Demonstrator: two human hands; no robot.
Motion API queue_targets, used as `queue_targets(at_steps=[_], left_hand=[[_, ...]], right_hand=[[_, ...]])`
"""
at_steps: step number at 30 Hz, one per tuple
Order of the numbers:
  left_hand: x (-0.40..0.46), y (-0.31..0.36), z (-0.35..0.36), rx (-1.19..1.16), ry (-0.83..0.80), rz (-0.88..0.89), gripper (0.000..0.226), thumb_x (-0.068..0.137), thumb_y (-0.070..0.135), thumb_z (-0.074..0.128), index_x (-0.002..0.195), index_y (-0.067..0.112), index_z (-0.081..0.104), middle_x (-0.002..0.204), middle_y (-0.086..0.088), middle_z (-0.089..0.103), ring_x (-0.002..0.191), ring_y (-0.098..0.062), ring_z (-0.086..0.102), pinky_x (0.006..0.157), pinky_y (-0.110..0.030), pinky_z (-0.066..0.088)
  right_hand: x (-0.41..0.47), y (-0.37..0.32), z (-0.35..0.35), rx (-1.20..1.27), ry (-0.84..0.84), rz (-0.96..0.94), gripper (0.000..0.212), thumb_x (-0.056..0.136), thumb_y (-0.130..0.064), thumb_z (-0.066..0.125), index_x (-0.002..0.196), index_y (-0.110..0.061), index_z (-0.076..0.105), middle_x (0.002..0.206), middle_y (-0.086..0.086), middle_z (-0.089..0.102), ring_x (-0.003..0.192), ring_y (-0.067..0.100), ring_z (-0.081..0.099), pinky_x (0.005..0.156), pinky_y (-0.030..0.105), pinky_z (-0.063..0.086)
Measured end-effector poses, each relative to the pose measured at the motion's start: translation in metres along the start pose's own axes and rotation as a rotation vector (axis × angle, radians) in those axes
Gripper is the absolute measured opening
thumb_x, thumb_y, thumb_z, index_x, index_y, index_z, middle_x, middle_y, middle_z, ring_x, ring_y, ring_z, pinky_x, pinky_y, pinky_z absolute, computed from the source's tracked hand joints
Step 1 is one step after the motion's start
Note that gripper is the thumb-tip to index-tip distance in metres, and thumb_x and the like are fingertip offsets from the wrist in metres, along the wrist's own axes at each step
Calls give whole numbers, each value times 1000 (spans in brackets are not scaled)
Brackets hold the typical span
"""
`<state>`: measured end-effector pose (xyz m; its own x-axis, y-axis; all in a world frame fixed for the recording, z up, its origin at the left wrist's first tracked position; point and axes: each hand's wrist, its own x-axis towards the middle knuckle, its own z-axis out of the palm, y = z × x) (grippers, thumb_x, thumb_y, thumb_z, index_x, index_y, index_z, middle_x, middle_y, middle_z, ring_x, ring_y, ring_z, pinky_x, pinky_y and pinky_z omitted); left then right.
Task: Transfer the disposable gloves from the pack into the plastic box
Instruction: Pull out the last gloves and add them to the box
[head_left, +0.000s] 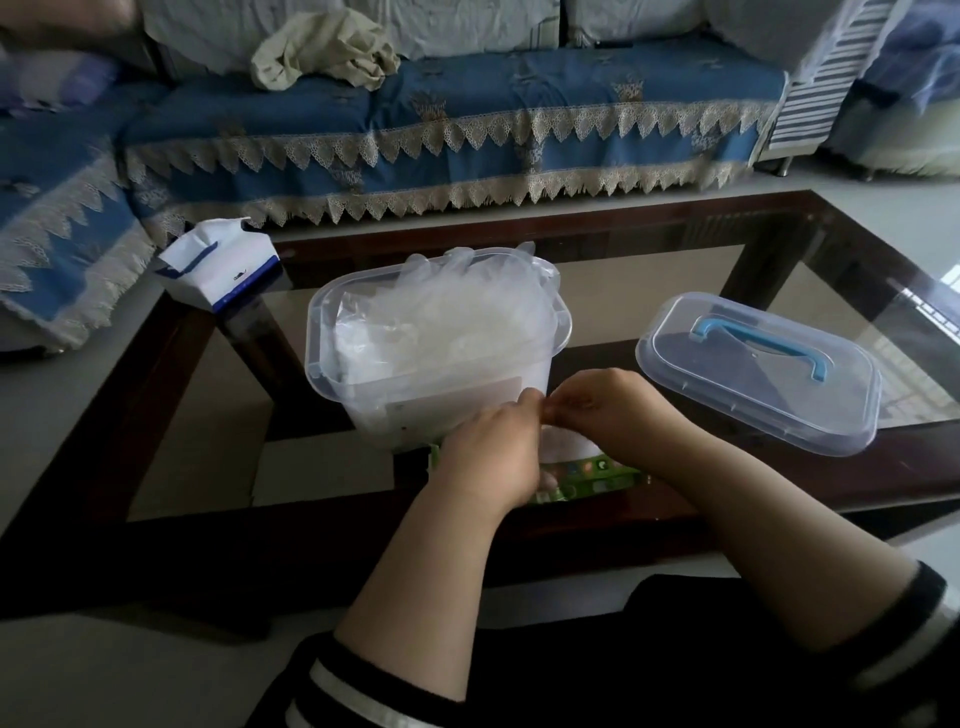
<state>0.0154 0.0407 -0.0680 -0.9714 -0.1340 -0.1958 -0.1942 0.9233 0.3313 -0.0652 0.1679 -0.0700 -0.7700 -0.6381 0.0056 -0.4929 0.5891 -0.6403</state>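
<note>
Right now both hands meet just in front of the plastic box (436, 358), over the green pack (597, 475) that lies flat on the glass table (779, 249). The left hand (488, 457) has its fingers curled down onto the pack's top, and its fingertips touch those of the right hand (608, 410), whose fingers are bent in as if pinching something thin at the point where the two hands meet. What exactly is pinched cannot be made out, because the picture is blurred there. The pack is mostly hidden beneath the hands; only its green edge with small coloured marks shows at the near side.

The box stands open on the table, touching or just beside the far edge of the pack. A heap of clear gloves (467, 312) already fills it, with some glove fingers sticking up over the far rim. The lid (758, 374), with a blue handle, lies flat on the table to the right, apart from the box. A white and blue tissue pack (218, 265) sits at the table's far left corner. Beyond the table runs a sofa with a blue cover (467, 114), and a crumpled pale cloth (327, 49) lies on it.
</note>
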Motion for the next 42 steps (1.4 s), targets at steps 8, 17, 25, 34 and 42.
queue_targets(at_steps=[8, 17, 25, 34, 42], left_hand=[[9, 0, 9, 155, -80, -6, 62, 81, 32, 76, 131, 16, 43, 125, -4, 56, 116, -27, 55, 92, -38, 48], [-8, 7, -44, -501, 287, 68, 18, 102, 27, 47, 105, 25, 65, 95, 12, 69, 78, -4, 67, 69, -26, 53], [-9, 6, -65, -847, 314, 160, 81, 69, 74, 46, 135, 26, 47, 123, 9, 65, 118, -1, 56, 98, -25, 45], [-1, 7, -70, -877, 432, 71, 18, 88, 38, 66, 99, 24, 61, 84, 2, 71, 76, -6, 69, 73, -26, 55], [-5, 8, -84, -812, 441, 176, 15, 91, 23, 65, 103, 25, 56, 77, 5, 72, 55, 6, 57, 49, -4, 37]], right_hand=[[-15, -25, -37, 827, 385, -107, 12, 89, -19, 56, 81, -15, 65, 69, -11, 68, 66, 1, 62, 63, 15, 50], [-13, -16, -57, 1163, 436, -45, 18, 80, -26, 60, 73, -19, 74, 79, 0, 71, 80, 14, 67, 76, 28, 56], [-15, -18, -52, 946, 318, -58, 20, 74, -37, 62, 70, -22, 76, 79, 2, 73, 78, 16, 69, 76, 32, 58], [-12, -25, -37, 861, 30, -62, 32, 83, -30, 51, 93, -7, 72, 96, 11, 74, 92, 27, 70, 79, 30, 58], [-15, -26, -36, 750, 248, -99, 59, 68, -71, 65, 82, -14, 72, 82, 12, 71, 78, 23, 67, 71, 41, 52]])
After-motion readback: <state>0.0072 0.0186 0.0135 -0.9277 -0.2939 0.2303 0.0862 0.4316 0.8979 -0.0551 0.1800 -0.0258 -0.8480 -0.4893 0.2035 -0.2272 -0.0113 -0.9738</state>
